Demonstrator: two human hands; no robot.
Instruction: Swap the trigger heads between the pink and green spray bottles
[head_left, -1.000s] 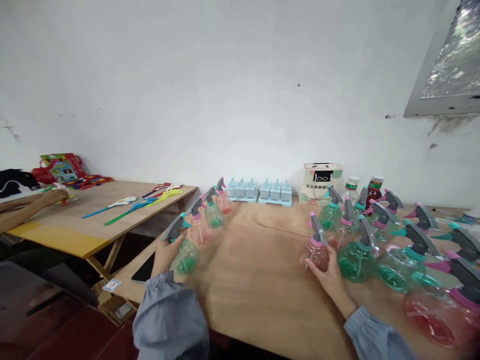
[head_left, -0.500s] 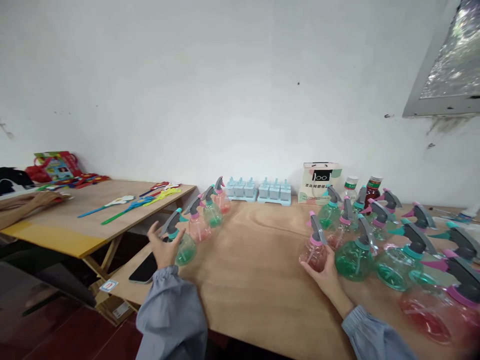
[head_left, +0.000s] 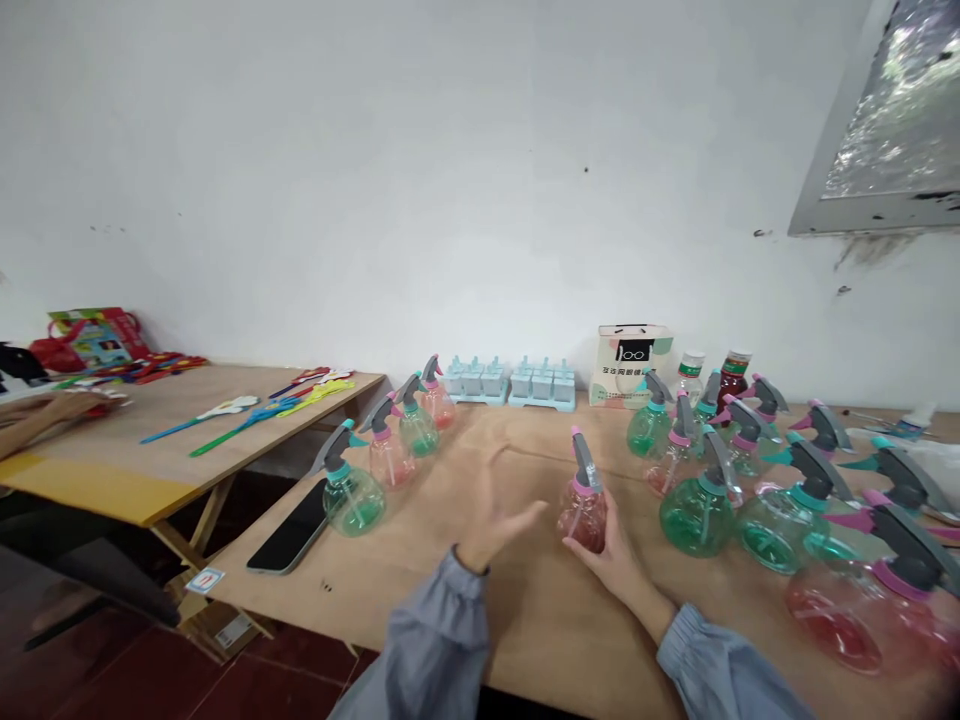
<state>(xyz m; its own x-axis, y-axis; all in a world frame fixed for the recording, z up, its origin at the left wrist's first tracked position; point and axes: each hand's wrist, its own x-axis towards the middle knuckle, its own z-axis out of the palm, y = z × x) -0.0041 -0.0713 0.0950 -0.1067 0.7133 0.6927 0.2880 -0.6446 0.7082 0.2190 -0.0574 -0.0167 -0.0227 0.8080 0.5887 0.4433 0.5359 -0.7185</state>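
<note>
My right hand (head_left: pixel 615 560) is wrapped around the round body of a clear spray bottle (head_left: pixel 582 520) with pink liquid, a pink collar and a grey trigger head. The bottle is upright. To its left, my left hand (head_left: pixel 499 515) hovers over the table with fingers spread and nothing in them. A green-liquid spray bottle (head_left: pixel 354 500) stands at the front of a short row on the left, with a pink one (head_left: pixel 391 460) behind it. On the right, a green spray bottle (head_left: pixel 697 515) is nearest to my right hand, among several other pink and green ones.
A black phone (head_left: pixel 291 530) lies at the table's left edge. Pale blue popsicle molds (head_left: pixel 541 385) and a paper bag (head_left: pixel 628 368) stand by the wall. On the left table (head_left: pixel 247 385) lie colourful hand-shaped sticks, with another person's hand (head_left: pixel 67 405) at its far left.
My left hand has left the green spray bottle and moved right toward the middle. My right hand has brought the pink spray bottle left, away from the right-hand group.
</note>
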